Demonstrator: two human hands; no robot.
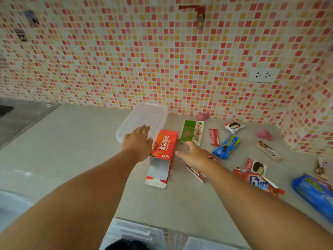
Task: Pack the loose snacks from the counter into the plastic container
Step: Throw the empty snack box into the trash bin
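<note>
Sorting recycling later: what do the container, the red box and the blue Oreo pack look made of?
Container: frosted translucent plastic; the wall tiles show faintly through it.
Red box: glossy printed cardboard; the open end shows plain white flaps.
Blue Oreo pack: probably shiny plastic film, with crimped ends.

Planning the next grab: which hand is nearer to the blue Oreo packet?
The right hand. It hovers just left of the blue Oreo packet, its fingers spread and blurred. The left hand is farther left, beyond the red carton, by the plastic container.
</note>
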